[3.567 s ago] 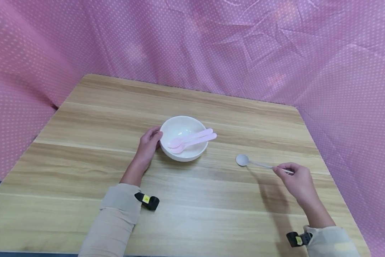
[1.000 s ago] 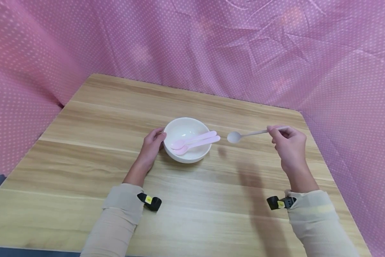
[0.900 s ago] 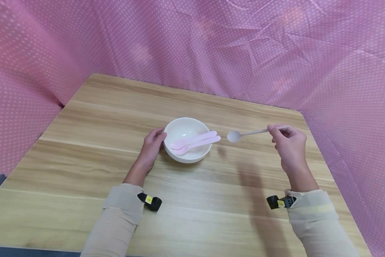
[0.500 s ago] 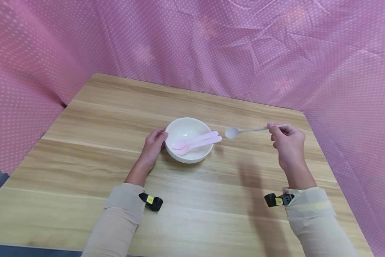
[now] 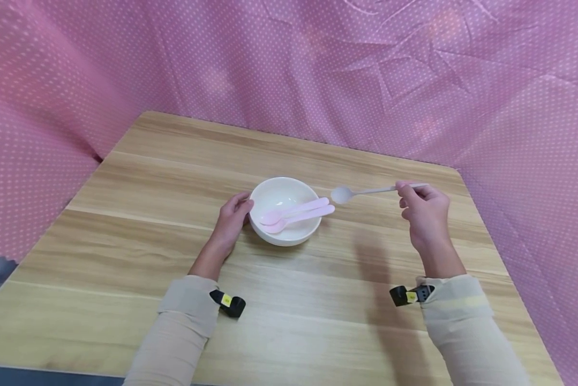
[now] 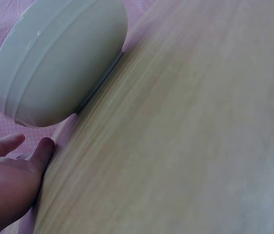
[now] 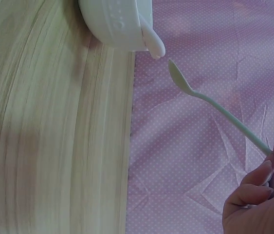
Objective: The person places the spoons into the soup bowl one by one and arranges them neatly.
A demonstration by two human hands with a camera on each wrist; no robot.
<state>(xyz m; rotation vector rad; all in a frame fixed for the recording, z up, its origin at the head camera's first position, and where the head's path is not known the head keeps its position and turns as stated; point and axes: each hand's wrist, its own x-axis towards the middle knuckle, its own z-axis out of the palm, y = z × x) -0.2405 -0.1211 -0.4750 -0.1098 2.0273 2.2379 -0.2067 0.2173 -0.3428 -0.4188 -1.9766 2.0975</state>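
Observation:
A white bowl (image 5: 286,240) stands on the table with two light pink spoons (image 5: 313,213) inside, their handles poking out over its right rim. My left hand (image 5: 230,222) holds the bowl's left side, thumb at the rim; other fingers lie low beside it in the left wrist view. With thumb and fingertips my right hand (image 5: 426,214) pinches the handle end of a pale grey spoon (image 5: 373,190). That spoon is raised above the table, its head pointing left, just right of the pink handles. In the right wrist view the grey spoon (image 7: 234,119) slants up toward the bowl (image 7: 117,29).
The wood-grain table (image 5: 293,321) extends around the bowl on all sides. A pink dotted cloth (image 5: 279,64) hangs behind and at both sides of it. Each sleeve cuff carries a small black wrist camera (image 5: 231,305).
The right hand has lifted the grey spoon from low on the right, moving it up and leftward toward the bowl. My left hand keeps its hold on the bowl; the pink spoons stay put.

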